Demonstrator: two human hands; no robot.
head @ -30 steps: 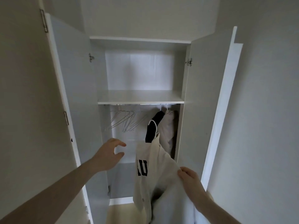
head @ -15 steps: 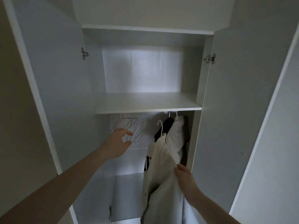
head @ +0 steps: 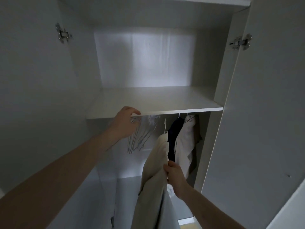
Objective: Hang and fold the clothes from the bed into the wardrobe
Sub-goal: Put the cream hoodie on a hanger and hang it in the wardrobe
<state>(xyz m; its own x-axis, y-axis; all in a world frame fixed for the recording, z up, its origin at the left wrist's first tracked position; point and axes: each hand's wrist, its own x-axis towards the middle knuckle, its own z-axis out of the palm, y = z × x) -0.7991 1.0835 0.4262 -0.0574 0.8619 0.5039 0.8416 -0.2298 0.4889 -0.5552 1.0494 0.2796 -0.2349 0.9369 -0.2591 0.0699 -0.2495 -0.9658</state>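
Head view, looking into the open white wardrobe [head: 219, 76], both doors swung out.

Right hand [head: 175, 176]: low centre-right, fingers curled and pinching the edge of the cream fabric garment [head: 156, 171]. The garment sits on a white plastic hanger [head: 165, 125]; only the hanger's hook shows, poking out above the collar. The hook is below the shelf edge and left of the clothes already hung. Can't tell whether it touches the rail; the rail itself is hidden behind the shelf edge. The garment drapes down from the collar past the hand and out of frame at the bottom.

Left hand [head: 124, 123]: reached up and forward, at the front edge of the white wardrobe shelf [head: 155, 101]. Fingers are loosely curled, thumb tip at the shelf edge, fingertips in among the bunch of empty white wire hangers [head: 140, 134]. Can't tell whether it actually grips one; there is blur there. The empty hangers hang under the shelf on the left side, tilted.

Already hung, right side under the shelf: a dark navy garment [head: 173, 134] and just right of it a pale grey garment [head: 186, 141], touching each other, each with a white hook going up behind the shelf edge. The cream garment is just left of the navy one, overlapping it in view.

Metal door hinges: left [head: 62, 33], right [head: 241, 41]. Strip of yellowish floor [head: 186, 226] shows at the bottom.
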